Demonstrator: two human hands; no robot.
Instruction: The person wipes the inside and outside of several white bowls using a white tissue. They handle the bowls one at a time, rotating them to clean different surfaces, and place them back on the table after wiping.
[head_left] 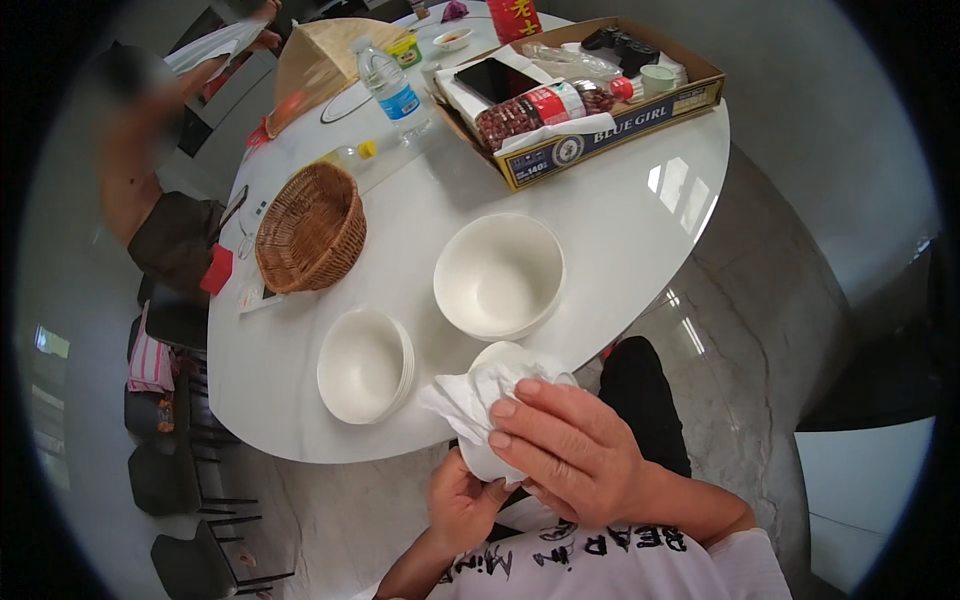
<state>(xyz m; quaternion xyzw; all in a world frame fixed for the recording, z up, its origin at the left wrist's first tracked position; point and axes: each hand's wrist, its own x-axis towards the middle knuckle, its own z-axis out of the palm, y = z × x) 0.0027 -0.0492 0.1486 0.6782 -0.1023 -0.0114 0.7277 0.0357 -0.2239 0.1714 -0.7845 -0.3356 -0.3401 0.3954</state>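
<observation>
Close to my body, over the table's near edge, my left hand [462,504] grips the lower side of a small white bowl [482,460]. My right hand [578,448] presses a crumpled white paper tissue [472,398] against that bowl, its fingers bent over the tissue. Most of the bowl is covered by the tissue and my right hand. Just beyond it stands a larger white bowl [500,280] with nothing in it. Left of that, a stack of small white bowls [365,368] is tilted slightly, the top one empty.
The round white table [620,260] holds a brown wicker basket [312,230], a water bottle [388,82] and a small yellow-capped bottle [352,153]. A cardboard tray [610,138] carries a bottle of red beans [545,108] and a tablet [493,78]. Another person [165,215] is at left, near dark chairs [165,480].
</observation>
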